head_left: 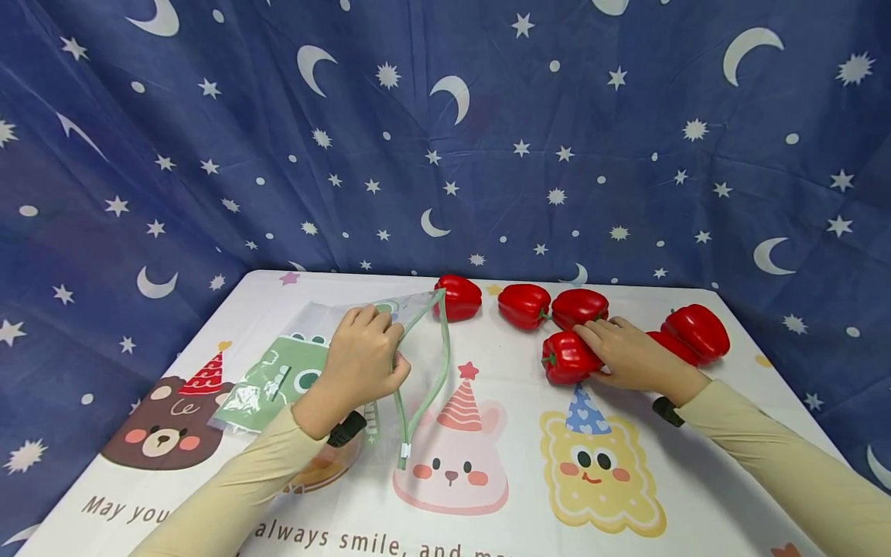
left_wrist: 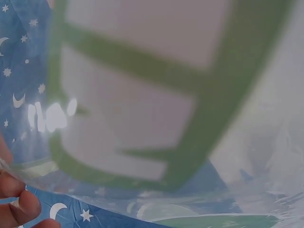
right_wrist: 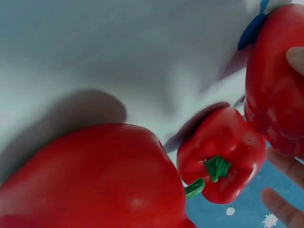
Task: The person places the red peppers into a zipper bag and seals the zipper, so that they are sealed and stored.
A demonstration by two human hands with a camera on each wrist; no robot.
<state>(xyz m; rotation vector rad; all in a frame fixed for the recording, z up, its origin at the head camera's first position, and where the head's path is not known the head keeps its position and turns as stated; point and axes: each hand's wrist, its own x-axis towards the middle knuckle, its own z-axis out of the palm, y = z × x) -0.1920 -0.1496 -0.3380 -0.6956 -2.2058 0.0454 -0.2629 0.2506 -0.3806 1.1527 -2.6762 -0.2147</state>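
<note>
My left hand (head_left: 365, 360) grips the upper edge of a clear zip bag (head_left: 278, 379) printed with a green cartoon animal. The bag's green-trimmed mouth (head_left: 445, 348) hangs open toward the right, a white slider at its lower end. In the left wrist view the bag's film (left_wrist: 128, 109) fills most of the picture, with my fingers (left_wrist: 19, 209) at the lower left. My right hand (head_left: 619, 352) holds a red bell pepper (head_left: 569, 358), stem toward the left. The right wrist view shows my thumb on this pepper (right_wrist: 275, 85); whether it touches the table cannot be told.
Behind the held pepper lies another red pepper (head_left: 579, 307). Two more peppers, one left (head_left: 458, 299) and one nearer (head_left: 524, 306), lie along the back edge. Right of my hand are two peppers (head_left: 699, 333) side by side. A starry blue curtain (head_left: 487, 155) hangs behind the table.
</note>
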